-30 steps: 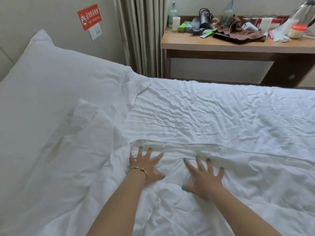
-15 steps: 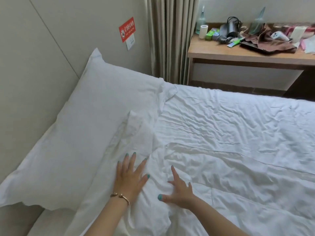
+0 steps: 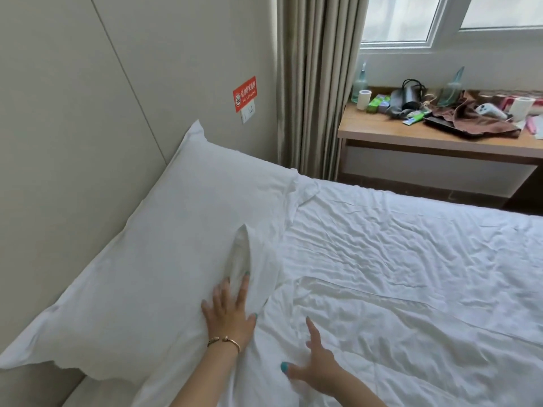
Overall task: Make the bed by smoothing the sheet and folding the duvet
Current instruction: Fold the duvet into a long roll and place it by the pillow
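Low in the frame, my left hand (image 3: 229, 315) and right hand (image 3: 316, 367) press flat, fingers spread, to smooth the duvet (image 3: 396, 333) beside the pillow (image 3: 164, 259).

White sheet (image 3: 411, 245) lying creased across mattress, wrinkles running toward far edge. White duvet (image 3: 396, 348) spreading rumpled over near part of bed, hemmed top edge crossing sheet, left corner bunching up against white pillow (image 3: 164, 259).

Soft daylight from the window (image 3: 452, 22); wide-angle edge bending.
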Tool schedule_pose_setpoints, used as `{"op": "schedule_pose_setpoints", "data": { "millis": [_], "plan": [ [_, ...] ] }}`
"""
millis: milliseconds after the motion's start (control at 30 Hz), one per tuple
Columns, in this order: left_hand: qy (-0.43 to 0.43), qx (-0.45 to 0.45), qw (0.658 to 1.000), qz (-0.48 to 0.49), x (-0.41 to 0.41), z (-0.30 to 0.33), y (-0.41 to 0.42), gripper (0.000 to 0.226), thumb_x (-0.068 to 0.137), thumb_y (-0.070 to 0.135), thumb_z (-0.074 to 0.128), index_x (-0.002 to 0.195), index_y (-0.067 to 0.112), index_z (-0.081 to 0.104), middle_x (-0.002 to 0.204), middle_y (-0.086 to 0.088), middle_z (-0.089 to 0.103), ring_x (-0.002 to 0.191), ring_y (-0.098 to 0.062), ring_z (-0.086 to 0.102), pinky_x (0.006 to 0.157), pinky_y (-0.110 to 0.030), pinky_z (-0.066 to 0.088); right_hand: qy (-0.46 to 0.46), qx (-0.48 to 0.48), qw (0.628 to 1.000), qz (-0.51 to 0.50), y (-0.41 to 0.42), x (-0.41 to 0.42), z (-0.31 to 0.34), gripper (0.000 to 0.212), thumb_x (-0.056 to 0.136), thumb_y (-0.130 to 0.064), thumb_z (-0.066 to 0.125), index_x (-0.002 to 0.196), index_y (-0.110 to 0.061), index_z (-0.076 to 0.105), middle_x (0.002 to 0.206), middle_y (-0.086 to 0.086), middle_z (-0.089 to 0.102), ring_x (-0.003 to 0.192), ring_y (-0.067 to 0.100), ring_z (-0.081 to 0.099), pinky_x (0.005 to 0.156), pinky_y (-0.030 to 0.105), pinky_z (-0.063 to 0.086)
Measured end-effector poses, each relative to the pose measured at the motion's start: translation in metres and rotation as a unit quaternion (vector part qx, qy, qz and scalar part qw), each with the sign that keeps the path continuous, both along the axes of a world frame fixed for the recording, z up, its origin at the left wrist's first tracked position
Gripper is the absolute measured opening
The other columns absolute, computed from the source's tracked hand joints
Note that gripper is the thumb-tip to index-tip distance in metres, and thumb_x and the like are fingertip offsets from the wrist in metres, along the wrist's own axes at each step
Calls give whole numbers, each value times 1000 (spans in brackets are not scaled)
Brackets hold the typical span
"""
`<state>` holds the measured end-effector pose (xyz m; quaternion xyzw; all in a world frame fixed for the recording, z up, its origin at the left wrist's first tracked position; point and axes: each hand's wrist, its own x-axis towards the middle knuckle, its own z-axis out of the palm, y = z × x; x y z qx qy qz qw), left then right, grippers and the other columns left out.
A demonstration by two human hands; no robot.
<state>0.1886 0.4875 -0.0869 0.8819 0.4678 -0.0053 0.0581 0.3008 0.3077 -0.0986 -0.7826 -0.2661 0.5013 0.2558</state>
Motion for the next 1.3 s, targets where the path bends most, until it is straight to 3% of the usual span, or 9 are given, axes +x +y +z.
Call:
{"op": "schedule_pose_setpoints", "data": {
  "millis": [67,133,233,367,467,567,967,1133,1300],
  "plan": [
    [2,5,998,-60,8,7,-23,102,61,49,78,148,36,26,153,-17,29,134,-31,31,104,-54,21,-9,37,999,-2,-21,3,13,113,71,-58,73,150,-44,-7,152,5,34,139,22,33,107,31,33],
    [14,-21,991,-130,19,11,-52,76,88,52,46,151,38,6,161,-7,-9,148,-24,3,116,-40,7,-32,44,998,9,-44,10,23,100,77,-56,70,150,-47,1,151,3,35,139,19,33,103,28,37],
    [42,-113,985,-120,34,11,-96,64,96,57,27,152,40,1,160,6,-14,147,-15,-17,120,-36,1,-51,30,998,16,-71,24,23,88,82,-56,64,151,-44,10,151,-2,34,138,19,32,105,32,38],
    [104,-126,978,-130,34,10,-138,67,96,58,31,150,42,-4,161,6,-10,147,-15,-14,120,-40,-1,-31,54,998,-5,-111,23,20,93,77,-68,62,152,-38,16,155,-5,29,142,18,27,113,35,30],
    [61,-136,983,-106,24,27,-160,67,95,60,30,150,44,-5,162,7,-5,148,-14,-9,120,-38,4,-29,50,998,12,-145,22,22,109,60,-86,56,150,-42,15,154,-8,30,141,16,29,112,34,31],
    [12,-149,986,-70,2,57,-177,65,95,62,29,150,45,-2,161,8,1,148,-13,-5,120,-35,9,-33,8,998,60,-159,27,32,92,77,-68,60,151,-44,10,155,-3,30,142,23,28,112,40,32],
    [22,-119,992,20,-36,99,-167,65,97,54,31,153,35,3,160,3,14,146,-18,11,115,-36,22,-77,-63,978,184,-104,10,79,77,93,-54,51,152,-16,21,153,8,34,138,24,37,108,32,31],
    [35,-103,994,-28,-51,100,-112,62,99,52,30,152,38,2,161,3,9,147,-20,8,115,-38,21,-80,-31,992,95,-71,-15,72,81,90,-55,56,153,-22,18,153,9,31,140,24,33,110,34,32],
    [40,-105,993,-30,-42,73,-11,79,91,65,36,148,44,-14,160,-1,-4,146,-29,1,113,-50,20,-188,49,980,-49,28,-23,71,83,86,-58,59,152,-34,15,154,3,30,139,21,35,107,38,38]
  ]
}}
